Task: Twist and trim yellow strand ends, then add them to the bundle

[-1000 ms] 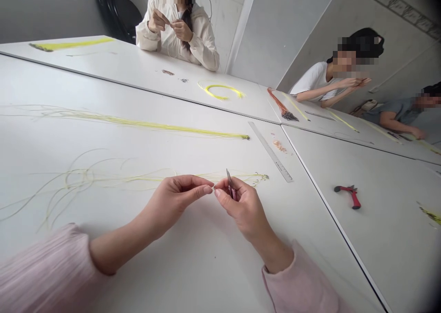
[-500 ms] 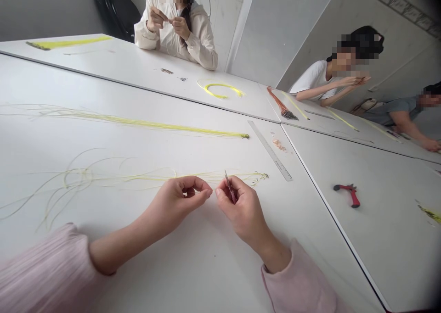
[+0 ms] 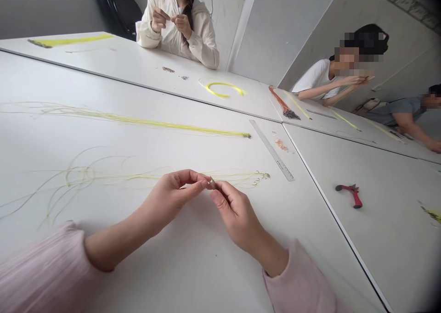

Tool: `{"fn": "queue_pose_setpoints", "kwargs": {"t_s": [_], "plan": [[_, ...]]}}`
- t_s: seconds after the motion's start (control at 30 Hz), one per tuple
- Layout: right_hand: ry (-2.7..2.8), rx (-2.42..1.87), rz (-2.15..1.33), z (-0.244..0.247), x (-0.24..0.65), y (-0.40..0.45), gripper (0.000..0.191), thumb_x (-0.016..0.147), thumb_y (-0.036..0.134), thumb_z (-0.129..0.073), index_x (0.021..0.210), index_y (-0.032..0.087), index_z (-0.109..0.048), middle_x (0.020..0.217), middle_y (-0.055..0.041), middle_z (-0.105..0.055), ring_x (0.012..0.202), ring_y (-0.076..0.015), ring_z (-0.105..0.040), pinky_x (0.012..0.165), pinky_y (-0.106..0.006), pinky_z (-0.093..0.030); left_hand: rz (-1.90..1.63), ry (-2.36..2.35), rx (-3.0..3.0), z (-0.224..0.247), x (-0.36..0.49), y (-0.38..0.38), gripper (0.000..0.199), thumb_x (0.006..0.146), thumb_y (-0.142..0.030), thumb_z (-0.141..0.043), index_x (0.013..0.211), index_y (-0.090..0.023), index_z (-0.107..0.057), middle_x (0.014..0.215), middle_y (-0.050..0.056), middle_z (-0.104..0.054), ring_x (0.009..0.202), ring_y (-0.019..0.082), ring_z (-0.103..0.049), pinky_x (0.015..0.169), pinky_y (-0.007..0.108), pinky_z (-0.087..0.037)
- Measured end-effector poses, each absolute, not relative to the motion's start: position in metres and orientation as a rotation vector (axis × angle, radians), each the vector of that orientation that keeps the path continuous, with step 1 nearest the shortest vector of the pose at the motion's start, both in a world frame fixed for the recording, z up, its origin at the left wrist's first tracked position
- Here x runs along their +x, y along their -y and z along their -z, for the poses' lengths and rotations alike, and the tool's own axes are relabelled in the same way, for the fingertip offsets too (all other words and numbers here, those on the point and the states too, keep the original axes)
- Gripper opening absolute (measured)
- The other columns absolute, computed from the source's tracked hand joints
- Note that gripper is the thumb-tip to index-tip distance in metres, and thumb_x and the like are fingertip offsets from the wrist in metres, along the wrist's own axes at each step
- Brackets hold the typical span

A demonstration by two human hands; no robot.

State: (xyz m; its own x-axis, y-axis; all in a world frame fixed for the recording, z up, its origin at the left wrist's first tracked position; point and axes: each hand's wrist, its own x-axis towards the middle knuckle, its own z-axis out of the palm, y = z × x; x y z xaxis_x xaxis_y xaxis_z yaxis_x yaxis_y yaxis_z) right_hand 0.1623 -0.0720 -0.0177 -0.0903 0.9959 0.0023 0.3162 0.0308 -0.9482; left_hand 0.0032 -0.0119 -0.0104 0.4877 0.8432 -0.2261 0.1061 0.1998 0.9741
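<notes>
While working low at 6 o'clock above a white table (image 3: 193,281), curling the left hand (image 3: 168,198) nearly shut, fingers bent inward, and closing the right hand (image 3: 236,214) about as far, thumb and fingers drawn together. Bringing the fingertips (image 3: 198,177) of both hands in around a small silvery tip (image 3: 212,182), mostly hidden between them, with no telling which hand is gripping it. Trailing away toward 9 o'clock behind the left hand, a loose bundle of thin yellow strands (image 3: 103,175) lying on the table, ending in tiny wire hooks (image 3: 257,179) just past the hands at 3 o'clock. Stretching across toward 12 o'clock, a second yellow bundle (image 3: 144,125) lying straight. Resting at 1 o'clock, a steel ruler (image 3: 272,150); at 2 o'clock, on the adjoining table, red-handled pliers (image 3: 349,196). Pinching something small far off at 12 o'clock, a seated person in a cream jacket (image 3: 179,33).
</notes>
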Motion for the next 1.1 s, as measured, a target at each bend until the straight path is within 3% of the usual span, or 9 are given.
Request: {"fn": "queue_pose_setpoints", "kwargs": {"t_s": [0.17, 0.5, 0.93, 1.1], "plan": [[1.521, -1.369, -1.201, 0.021, 0.1586, 0.0745, 0.022, 0.096, 0.037, -0.036, 0.099, 0.022, -0.051, 0.069, 0.0036, -0.042, 0.057, -0.0096, -0.033, 0.053, -0.026, -0.029, -0.659, -0.887, 1.241, 0.0137, 0.0041, 0.0133, 0.02, 0.079, -0.041, -0.063, 0.074, -0.022, -0.062, 0.091, 0.0, -0.068, 0.09, 0.017, -0.06, 0.08, 0.029, -0.046], [1.513, -1.356, -1.224, 0.0253, 0.1564, 0.0751, 0.021, 0.096, 0.038, -0.035, 0.092, 0.021, -0.049, 0.066, 0.0042, -0.039, 0.057, -0.0098, -0.032, 0.052, -0.026, -0.028, -0.648, -0.869, 1.246, 0.0176, 0.0036, 0.0147, 0.011, 0.081, -0.03, -0.059, 0.075, -0.021, -0.061, 0.091, 0.001, -0.067, 0.089, 0.017, -0.061, 0.079, 0.03, -0.048], [1.476, -1.354, -1.258, 0.0227, 0.1559, 0.0752, 0.025, 0.094, 0.04, -0.037, 0.099, 0.02, -0.052, 0.066, 0.0039, -0.037, 0.055, -0.0098, -0.031, 0.048, -0.024, -0.027, -0.65, -0.899, 1.285, 0.0141, 0.0035, 0.015, 0.015, 0.079, -0.035, -0.058, 0.076, -0.02, -0.06, 0.092, 0.004, -0.068, 0.089, 0.02, -0.061, 0.079, 0.032, -0.048], [1.51, -1.347, -1.196, 0.0237, 0.1558, 0.0757, 0.022, 0.095, 0.037, -0.037, 0.097, 0.02, -0.051, 0.069, 0.0028, -0.043, 0.059, -0.0106, -0.035, 0.054, -0.026, -0.03, -0.644, -0.888, 1.284, 0.0149, 0.0027, 0.0149, 0.012, 0.08, -0.031, -0.058, 0.077, -0.021, -0.061, 0.093, 0.002, -0.067, 0.09, 0.019, -0.06, 0.079, 0.032, -0.047]]}}
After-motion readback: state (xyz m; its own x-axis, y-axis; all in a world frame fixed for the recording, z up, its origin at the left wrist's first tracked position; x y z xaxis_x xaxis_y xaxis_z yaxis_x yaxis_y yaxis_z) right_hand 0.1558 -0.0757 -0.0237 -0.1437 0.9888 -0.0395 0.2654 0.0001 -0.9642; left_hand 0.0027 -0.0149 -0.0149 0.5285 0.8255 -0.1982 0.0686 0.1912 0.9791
